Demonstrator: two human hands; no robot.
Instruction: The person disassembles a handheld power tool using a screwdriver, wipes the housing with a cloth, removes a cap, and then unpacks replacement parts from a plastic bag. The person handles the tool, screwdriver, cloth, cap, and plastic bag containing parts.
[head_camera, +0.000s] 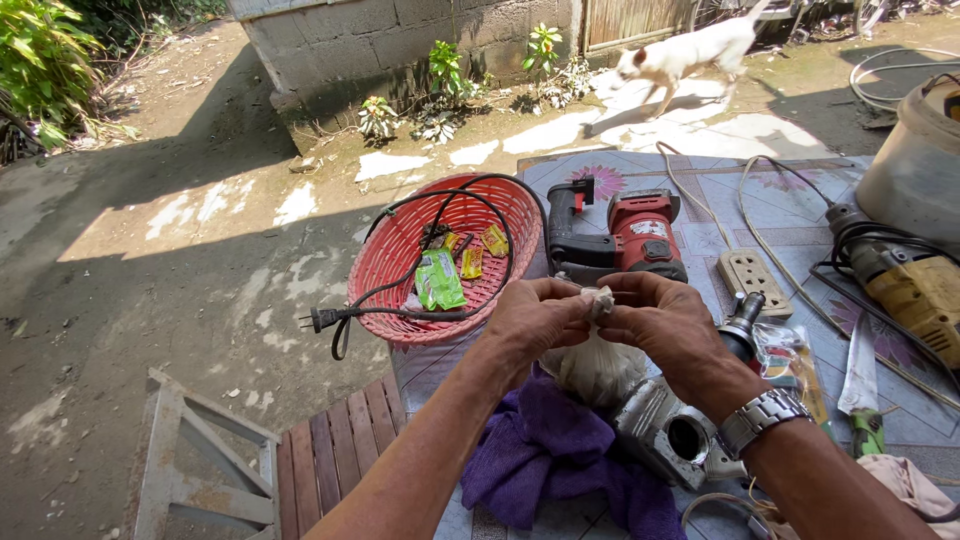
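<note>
Clear plastic bag (597, 365) hangs over the table's (790, 215) near edge, above a purple cloth (545, 450); left hand (537, 318) and right hand (665, 325), fingers nearly shut, pinch its twisted neck together.

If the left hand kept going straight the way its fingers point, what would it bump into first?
The left hand points rightward at the twisted neck of the small plastic bag, which its fingertips already pinch. Just beyond that lie the right hand's fingers, pinching the same neck from the other side.

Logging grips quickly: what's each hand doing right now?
Left hand: closed, pinching the neck of the small plastic bag.
Right hand: closed, pinching the same bag's neck.
</note>
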